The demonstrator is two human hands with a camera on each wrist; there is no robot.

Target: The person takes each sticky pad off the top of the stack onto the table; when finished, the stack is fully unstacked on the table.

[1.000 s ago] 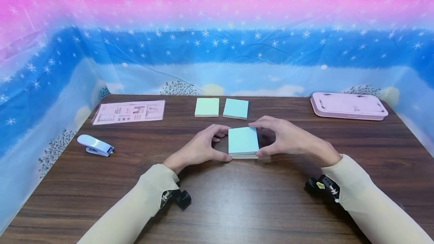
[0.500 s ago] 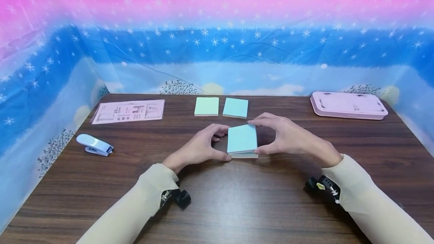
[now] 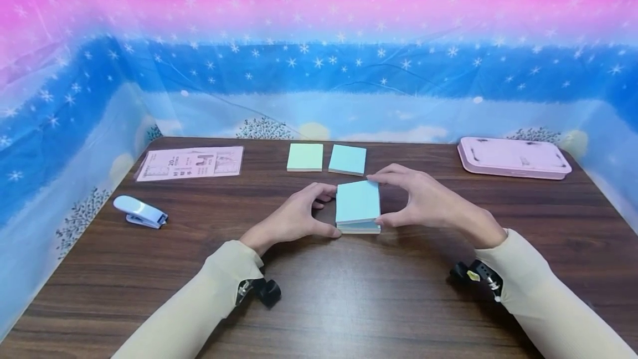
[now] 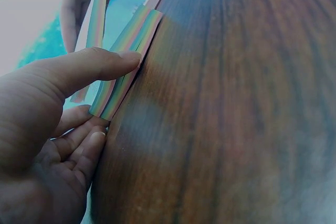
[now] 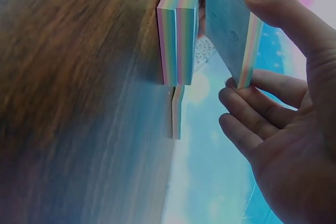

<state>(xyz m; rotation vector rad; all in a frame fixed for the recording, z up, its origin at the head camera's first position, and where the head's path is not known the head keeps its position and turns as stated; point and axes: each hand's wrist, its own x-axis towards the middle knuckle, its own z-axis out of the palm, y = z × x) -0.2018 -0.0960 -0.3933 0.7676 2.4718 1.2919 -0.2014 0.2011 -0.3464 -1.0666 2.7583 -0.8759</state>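
A sticky note pad with a light-blue top and rainbow-striped edges is pinched by my right hand, thumb at the near edge and fingers at the far edge. It is tilted, its right side raised clear of two stacked sticky note pads on the table. The right wrist view shows the gap and the raised pad's blue underside. My left hand grips the lower pads from the left, its thumb across their near striped edges. Its fingertips are at their far side.
Behind the stack lie a yellow-green sticky note pad and a light-blue one. A pink pencil case is at the back right. A white stapler and a pink ruler set in a sleeve lie on the left.
The top pad has risen on its right side and tilted, widening the gap over the lower pads. My right hand has moved slightly up with it; the left hand stays.
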